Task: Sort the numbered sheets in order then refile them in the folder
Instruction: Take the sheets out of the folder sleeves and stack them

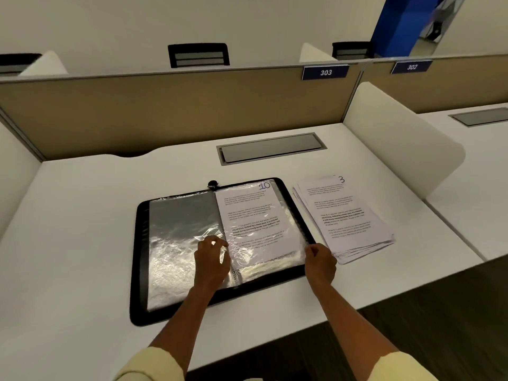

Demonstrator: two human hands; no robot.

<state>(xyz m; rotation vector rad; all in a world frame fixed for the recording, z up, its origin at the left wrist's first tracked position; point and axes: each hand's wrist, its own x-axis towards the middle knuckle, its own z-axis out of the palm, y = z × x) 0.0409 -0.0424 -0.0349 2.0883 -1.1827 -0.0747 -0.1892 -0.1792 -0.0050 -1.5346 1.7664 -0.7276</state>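
Note:
A black folder of clear plastic sleeves lies open on the white desk. Its left side shows an empty sleeve. On its right side sits a printed sheet marked 10 inside a sleeve. My left hand pinches the sleeve near the spine at the sheet's lower left. My right hand pinches the sleeve's lower right corner. Right of the folder lies a fanned stack of printed sheets, with the sheet marked 3 on top.
A grey cable hatch is set into the desk behind the folder. Tan partition runs along the back, with tags 303 and 302. White side dividers stand left and right. Dark floor lies beyond the desk's front right edge.

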